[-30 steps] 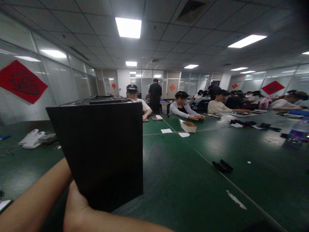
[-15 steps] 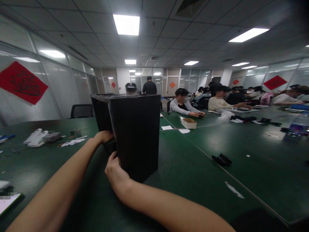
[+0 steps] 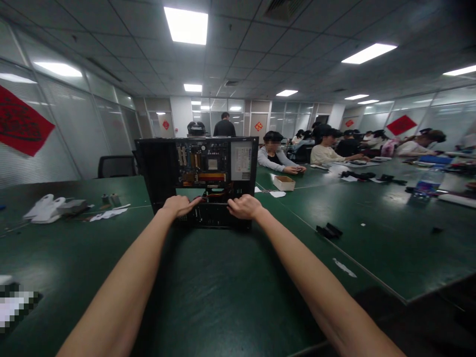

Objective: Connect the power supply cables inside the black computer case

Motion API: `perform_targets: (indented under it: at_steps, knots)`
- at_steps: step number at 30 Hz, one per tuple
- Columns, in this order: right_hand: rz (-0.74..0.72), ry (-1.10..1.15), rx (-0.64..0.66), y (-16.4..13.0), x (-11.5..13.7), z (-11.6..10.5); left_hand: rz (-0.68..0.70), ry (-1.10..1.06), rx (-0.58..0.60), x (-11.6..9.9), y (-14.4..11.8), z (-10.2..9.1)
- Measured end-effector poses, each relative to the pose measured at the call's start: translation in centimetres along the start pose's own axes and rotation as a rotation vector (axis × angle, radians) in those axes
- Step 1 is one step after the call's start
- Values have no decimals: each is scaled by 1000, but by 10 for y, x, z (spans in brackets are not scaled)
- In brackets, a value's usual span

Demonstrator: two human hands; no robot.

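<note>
Black PC case (image 3: 197, 181) stands upright at 12 o'clock, open side facing; left hand (image 3: 179, 205) and right hand (image 3: 242, 206) equally near, curled on its lower edge, grip unclear.

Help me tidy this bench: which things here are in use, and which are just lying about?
In use: PC case, open side facing the camera, motherboard inside; left hand and right hand at its lower opening.

Lying about: white bags, cardboard box, black parts, bottle.
</note>
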State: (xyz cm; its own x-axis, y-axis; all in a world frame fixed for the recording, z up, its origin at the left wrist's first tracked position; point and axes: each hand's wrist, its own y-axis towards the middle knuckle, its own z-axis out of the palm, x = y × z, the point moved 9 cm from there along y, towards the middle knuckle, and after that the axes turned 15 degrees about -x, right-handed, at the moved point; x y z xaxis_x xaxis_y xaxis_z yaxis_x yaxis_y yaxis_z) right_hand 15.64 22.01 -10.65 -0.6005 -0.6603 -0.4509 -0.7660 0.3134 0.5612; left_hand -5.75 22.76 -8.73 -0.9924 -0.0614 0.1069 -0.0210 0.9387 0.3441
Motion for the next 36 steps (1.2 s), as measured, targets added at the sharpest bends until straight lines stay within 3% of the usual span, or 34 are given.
perform_targets:
  at_steps: [4, 9, 14, 17, 21, 27, 32, 36]
  knots:
    - [80, -3, 8, -9, -20, 7, 102, 53, -25, -17, -12, -4]
    - [158, -8, 19, -12, -22, 12, 184, 88, -51, -25, -18, -6]
    - [398, -30, -174, -11, -19, 10, 237, 76, -102, -29, -18, -4]
    - [466, -12, -222, -10, -19, 17, 252, 85, -121, -26, -14, 0]
    - [466, -23, -251, -7, -27, 25, 214, 104, -114, -21, -5, 6]
    - [444, -15, -207, -4, -43, 40, 131, 65, -227, -26, -5, 2]
    - [527, -11, -106, -7, -50, 45, 3, 95, -181, 4, -8, 4]
    - [583, -12, -37, -6, -50, 40, -6, 101, -196, 17, -10, 4]
